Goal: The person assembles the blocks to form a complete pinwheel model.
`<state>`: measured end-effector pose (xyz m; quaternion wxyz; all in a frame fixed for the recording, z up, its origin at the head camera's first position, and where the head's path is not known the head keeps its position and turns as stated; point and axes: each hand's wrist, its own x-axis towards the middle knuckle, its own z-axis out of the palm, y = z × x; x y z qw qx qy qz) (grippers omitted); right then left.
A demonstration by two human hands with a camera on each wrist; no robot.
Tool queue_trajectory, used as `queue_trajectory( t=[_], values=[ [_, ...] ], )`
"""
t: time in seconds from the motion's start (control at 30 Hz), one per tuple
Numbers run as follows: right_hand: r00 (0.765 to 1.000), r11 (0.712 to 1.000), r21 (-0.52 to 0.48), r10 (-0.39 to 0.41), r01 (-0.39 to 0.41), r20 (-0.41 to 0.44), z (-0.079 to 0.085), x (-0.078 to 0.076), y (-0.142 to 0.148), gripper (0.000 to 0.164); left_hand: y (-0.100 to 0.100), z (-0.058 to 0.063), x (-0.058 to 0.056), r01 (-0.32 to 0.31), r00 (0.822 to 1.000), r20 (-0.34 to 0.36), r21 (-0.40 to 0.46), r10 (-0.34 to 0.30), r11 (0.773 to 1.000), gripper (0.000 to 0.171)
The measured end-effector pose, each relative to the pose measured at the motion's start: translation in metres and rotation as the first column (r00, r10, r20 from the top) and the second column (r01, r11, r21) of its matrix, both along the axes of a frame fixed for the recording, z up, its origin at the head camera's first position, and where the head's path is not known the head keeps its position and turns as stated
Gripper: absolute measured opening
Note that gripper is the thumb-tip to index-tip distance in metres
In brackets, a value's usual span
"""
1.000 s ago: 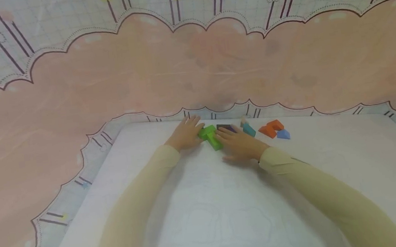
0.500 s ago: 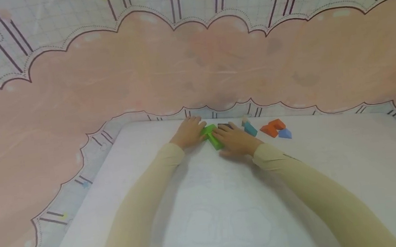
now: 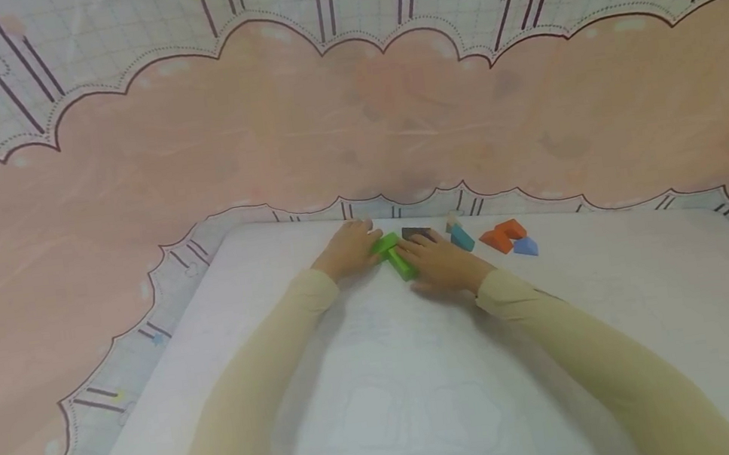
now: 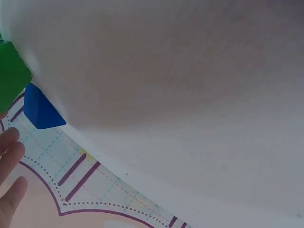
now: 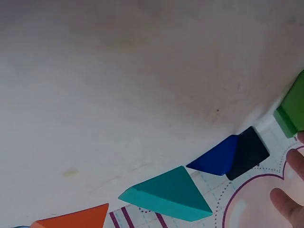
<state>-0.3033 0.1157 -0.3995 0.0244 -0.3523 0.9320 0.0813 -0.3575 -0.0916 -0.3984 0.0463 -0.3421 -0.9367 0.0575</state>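
Observation:
Two green blocks meet at an angle near the table's far edge: an upper one (image 3: 387, 241) and a lower one (image 3: 402, 264). My left hand (image 3: 348, 249) holds the upper block at its left end, index finger against it and other fingers spread. From the right, my right hand (image 3: 445, 261) holds the lower block by the fingertips. Both thumbs are largely hidden. A green block (image 4: 12, 76) and a blue block (image 4: 42, 110) show at the left side of the left wrist view. In the right wrist view, green (image 5: 295, 107) shows beside the right fingers.
Behind the right hand lies a dark block (image 3: 416, 232), with a blue block (image 5: 216, 156) beside it. Rightward are a teal block (image 3: 461, 237), a tan piece (image 3: 452, 221), two orange blocks (image 3: 497, 241) and a light blue block (image 3: 526, 246). Patterned cloth (image 3: 299, 137) borders the white table (image 3: 369, 379).
The left hand has shifted slightly right and the green blocks have turned from a T-like layout to an angled one. The right hand moved left, then back right.

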Motion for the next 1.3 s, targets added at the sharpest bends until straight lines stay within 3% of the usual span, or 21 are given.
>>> queue_trajectory(
  t=[0.2, 0.63, 0.9, 1.17, 1.3],
  values=[
    [1.0, 0.998, -0.05, 0.029, -0.029, -0.007, -0.001, 0.012, 0.01, 0.068, 0.003, 0.0, 0.012, 0.041, 0.999, -0.023, 0.013, -0.04, 0.999, 0.041],
    [0.998, 0.997, -0.065, 0.041, -0.043, -0.037, 0.0, 0.039, 0.031, 0.065, 0.01, 0.0, 0.046, 0.076, 0.997, 0.01, 0.03, -0.076, 0.997, 0.044],
    [0.999, 0.996, -0.081, 0.034, -0.036, -0.028, 0.0, 0.046, 0.037, 0.064, 0.015, 0.001, 0.063, 0.056, 0.996, 0.073, 0.04, -0.059, 0.998, 0.047],
    [1.0, 0.997, -0.068, 0.023, -0.024, -0.017, 0.001, 0.048, 0.04, 0.062, 0.019, 0.0, 0.071, 0.087, 0.995, 0.044, 0.022, -0.088, 0.996, 0.049],
    [0.999, 0.996, -0.074, 0.038, -0.04, -0.03, 0.004, 0.051, 0.042, 0.061, 0.021, 0.001, 0.077, 0.106, 0.991, 0.074, 0.036, -0.108, 0.994, 0.052]
  ],
)
